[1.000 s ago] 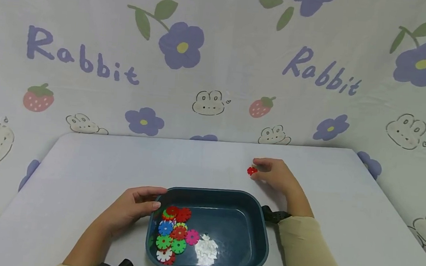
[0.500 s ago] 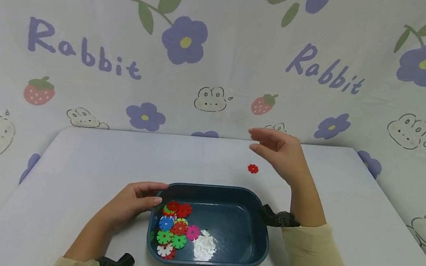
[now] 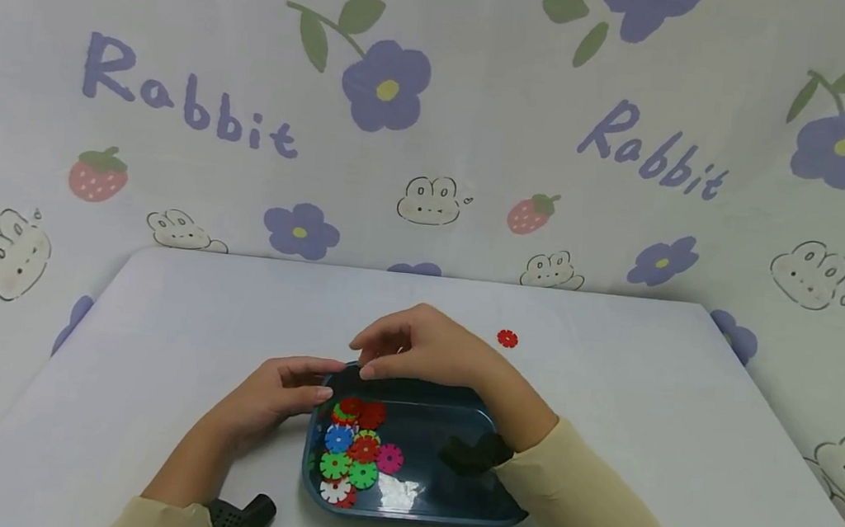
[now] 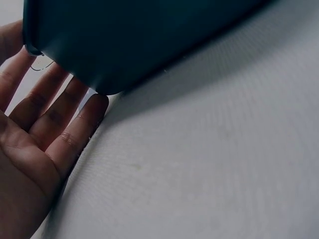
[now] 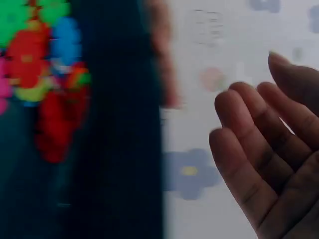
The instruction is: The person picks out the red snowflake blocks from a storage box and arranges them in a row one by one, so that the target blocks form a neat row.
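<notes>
The dark teal tray (image 3: 424, 429) stands on the white table in the head view. Several colourful notched plastic discs (image 3: 366, 449) lie along its left side, some overlapping. My left hand (image 3: 278, 389) rests against the tray's left end, thumb and index at the rim. In the left wrist view its fairly straight fingers (image 4: 67, 142) touch the outer wall. Over the tray's back rim hovers my right hand (image 3: 431, 347), fingers loosely bent around nothing, as the right wrist view also shows. One red notched disc (image 3: 508, 338) lies alone on the table behind the tray.
A black wrist camera (image 3: 242, 518) sits on the left wrist and another (image 3: 474, 454) hangs over the tray's right part. Beyond the table's back edge (image 3: 422, 274) hangs a patterned cloth (image 3: 477, 135) with flowers and rabbits.
My right hand lets go of the red disc behind the tray, lifts off, then moves left over the tray's back rim. The left hand stays at the tray's left end.
</notes>
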{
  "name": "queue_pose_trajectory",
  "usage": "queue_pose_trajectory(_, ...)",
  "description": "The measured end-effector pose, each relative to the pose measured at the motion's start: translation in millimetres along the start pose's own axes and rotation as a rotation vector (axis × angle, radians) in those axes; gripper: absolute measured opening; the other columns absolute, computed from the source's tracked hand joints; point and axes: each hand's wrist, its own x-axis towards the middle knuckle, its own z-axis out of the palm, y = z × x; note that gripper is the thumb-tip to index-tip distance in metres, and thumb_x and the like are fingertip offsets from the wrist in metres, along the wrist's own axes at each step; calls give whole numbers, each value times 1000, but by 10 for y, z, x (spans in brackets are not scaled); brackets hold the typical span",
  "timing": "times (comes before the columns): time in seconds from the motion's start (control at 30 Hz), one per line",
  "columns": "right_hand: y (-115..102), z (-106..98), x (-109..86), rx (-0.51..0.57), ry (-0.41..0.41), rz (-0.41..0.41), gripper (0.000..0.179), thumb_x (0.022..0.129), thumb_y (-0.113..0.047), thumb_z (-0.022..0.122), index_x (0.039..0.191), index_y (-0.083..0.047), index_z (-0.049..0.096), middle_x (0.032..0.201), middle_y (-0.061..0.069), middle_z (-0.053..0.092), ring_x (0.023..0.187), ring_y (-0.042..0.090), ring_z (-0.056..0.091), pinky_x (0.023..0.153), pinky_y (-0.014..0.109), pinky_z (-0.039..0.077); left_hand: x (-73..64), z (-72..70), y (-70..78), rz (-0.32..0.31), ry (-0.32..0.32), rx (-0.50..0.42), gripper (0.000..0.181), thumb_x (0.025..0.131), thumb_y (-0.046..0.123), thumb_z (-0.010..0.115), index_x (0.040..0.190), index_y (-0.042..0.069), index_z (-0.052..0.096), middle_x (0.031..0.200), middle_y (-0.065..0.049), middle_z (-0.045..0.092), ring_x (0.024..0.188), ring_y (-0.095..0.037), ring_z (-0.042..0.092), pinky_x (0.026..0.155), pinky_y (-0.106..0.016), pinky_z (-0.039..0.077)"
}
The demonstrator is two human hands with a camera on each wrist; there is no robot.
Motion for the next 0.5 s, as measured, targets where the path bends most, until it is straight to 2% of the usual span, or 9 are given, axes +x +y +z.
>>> queue_pose_trajectory(0.13,131,177,132,12,-172,173,38,89,-25,74,122,-9,68,84,2,73,76,25,71,66,32,60,11,-5,-16,-3,-16,-16,45,94,19,67,135,4,58,134,-13,62,116,-21,62,94,-33,54)
queue_pose_trajectory(0.23,175,302,164,-19,-257,298,45,88,-27,75,127,-8,64,79,5,72,70,28,72,59,35,60,11,-11,-21,-5,-21,-23,44,93,21,69,133,7,60,132,-9,63,116,-19,62,94,-33,54)
queue_pose_trajectory(0.37,194,457,178,-107,-287,396,47,87,-26,76,129,-10,62,76,4,69,61,23,69,54,34,59,12,-21,-17,9,-27,-27,44,93,20,68,133,5,60,133,-11,62,117,-19,61,94,-32,54)
queue_pose_trajectory(0.5,211,586,181,-218,-271,416,41,87,-26,75,125,-14,65,77,-1,65,55,17,65,50,28,57,4,-24,-13,16,-34,-40,46,92,20,69,134,3,59,134,-14,61,117,-18,60,93,-29,54)
